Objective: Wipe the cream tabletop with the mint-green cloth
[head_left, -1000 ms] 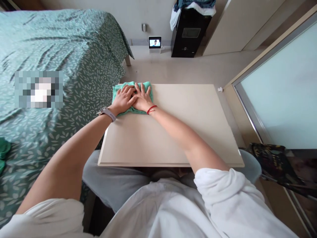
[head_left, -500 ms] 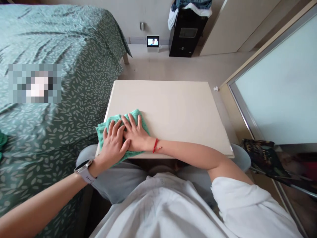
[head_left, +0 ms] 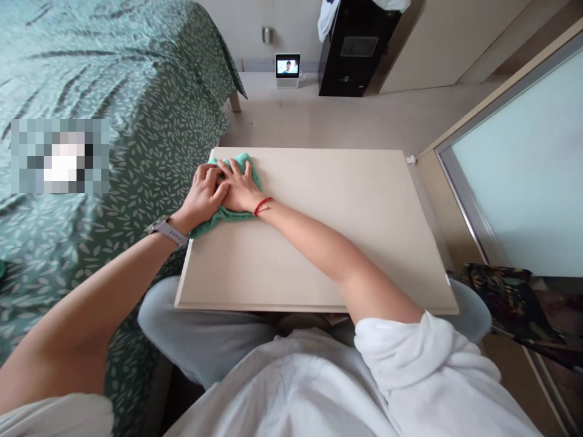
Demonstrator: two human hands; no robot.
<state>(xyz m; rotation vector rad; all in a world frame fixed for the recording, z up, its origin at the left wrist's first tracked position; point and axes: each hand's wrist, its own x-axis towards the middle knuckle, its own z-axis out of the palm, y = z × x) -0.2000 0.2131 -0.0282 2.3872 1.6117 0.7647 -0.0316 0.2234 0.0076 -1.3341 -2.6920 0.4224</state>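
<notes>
A green cloth point(head_left: 234, 215) lies at the far left corner of a cream tabletop point(head_left: 328, 212), partly over its left edge. My left hand point(head_left: 206, 193) rests on the cloth's left part, fingers slightly bent and apart, with a watch on the wrist. Flat on the cloth, my right hand point(head_left: 239, 187) has its fingers spread and touches my left thumb. A red string bracelet point(head_left: 263, 207) circles the right wrist. Both palms cover much of the cloth, and neither hand grips it.
A bed with a green leaf-patterned sheet point(head_left: 150, 121) stands along the left. Beyond the table are a small screen point(head_left: 287, 67) and a black cabinet point(head_left: 357, 54) on the floor. A frosted panel point(head_left: 528, 164) and a dark patterned fabric point(head_left: 505, 297) are at the right.
Both hands and the cloth have moved from the table's near left corner to its far left corner. The camera view has shifted slightly.
</notes>
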